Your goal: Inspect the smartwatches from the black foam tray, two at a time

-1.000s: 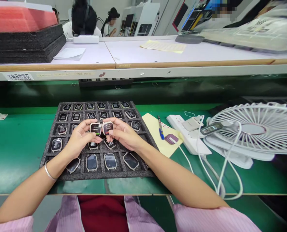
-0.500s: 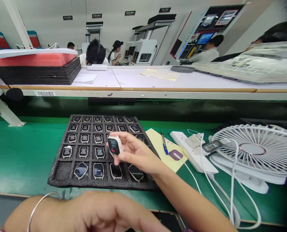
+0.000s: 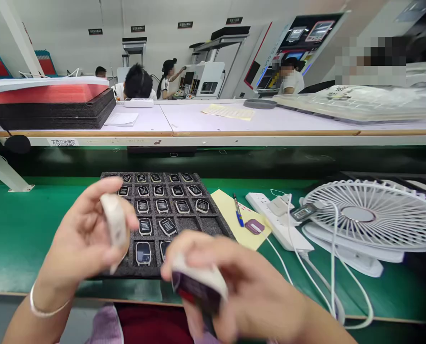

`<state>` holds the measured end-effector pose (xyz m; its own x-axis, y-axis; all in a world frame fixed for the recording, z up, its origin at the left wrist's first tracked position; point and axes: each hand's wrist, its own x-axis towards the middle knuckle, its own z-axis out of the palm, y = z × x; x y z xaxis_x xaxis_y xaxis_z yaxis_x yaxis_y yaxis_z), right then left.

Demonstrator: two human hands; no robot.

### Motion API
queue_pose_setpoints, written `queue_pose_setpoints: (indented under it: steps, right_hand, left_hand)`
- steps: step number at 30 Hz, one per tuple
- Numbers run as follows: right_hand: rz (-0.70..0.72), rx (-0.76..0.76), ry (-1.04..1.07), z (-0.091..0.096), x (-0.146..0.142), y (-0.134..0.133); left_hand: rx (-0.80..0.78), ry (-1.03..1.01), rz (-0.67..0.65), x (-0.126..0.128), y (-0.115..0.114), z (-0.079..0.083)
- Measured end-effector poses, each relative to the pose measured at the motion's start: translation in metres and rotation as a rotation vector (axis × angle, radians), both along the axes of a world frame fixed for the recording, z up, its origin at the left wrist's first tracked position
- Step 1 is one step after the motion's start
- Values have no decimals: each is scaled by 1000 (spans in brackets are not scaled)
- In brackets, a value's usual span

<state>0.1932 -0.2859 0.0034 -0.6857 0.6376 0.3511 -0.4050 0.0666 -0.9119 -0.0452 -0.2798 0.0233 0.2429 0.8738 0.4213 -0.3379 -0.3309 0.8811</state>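
Note:
My left hand (image 3: 80, 229), with a bracelet at the wrist, is raised over the left side of the foam tray. Its fingers grip a white-cased smartwatch (image 3: 114, 222), turned edge-on and blurred. Nearer to me, in front of the tray's lower right part, my right hand (image 3: 241, 282) is closed around another smartwatch (image 3: 200, 284). That watch's dark screen faces me, with a blurred red patch on it. The black foam tray (image 3: 213, 224) holds rows of smartwatches, several with text on their screens. My hands hide its left side and front right corner.
Right of the tray, a yellow sheet (image 3: 218, 198) carries a blue pen (image 3: 239, 212) and a purple pad (image 3: 254, 226). Beyond are a power strip (image 3: 292, 239) with loose white cables and a white fan (image 3: 395, 215). A shelf (image 3: 184, 134) crosses behind; people sit farther back.
My right hand has come down and toward me from above the tray, still holding a smartwatch. My left hand has risen from the foreground to the tray's left, its held smartwatch now visible.

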Motion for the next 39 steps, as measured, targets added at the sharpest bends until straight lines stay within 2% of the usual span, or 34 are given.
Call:
queue_pose_setpoints:
  steps: [2, 5, 9, 13, 17, 23, 30, 39]
  right_hand:
    - [-34, -145, 93, -7, -8, 28]
    - [-203, -352, 135, -22, -17, 74]
    - [-308, -499, 136, -47, -21, 108]
    - [-318, -491, 126, -63, -21, 110]
    - [-347, -474, 108, -68, -19, 107]
    - [-357, -454, 90, -71, -20, 105]
    - [-357, -471, 89, -73, -20, 102]
    - [-426, -319, 63, -74, -21, 99]
  left_hand:
    - [-7, 38, 107, 7, 26, -5]
    - [-87, 106, 204, 18, 58, -26]
    - [-153, 94, 246, 29, 82, -57]
    - [-270, 97, 223, 30, 88, -70]
    - [-367, 75, 179, 27, 85, -71]
    - [-418, -4, 143, 30, 79, -73]
    - [-417, -17, 116, 32, 77, -74]
    - [-323, 66, 156, 34, 74, -75]
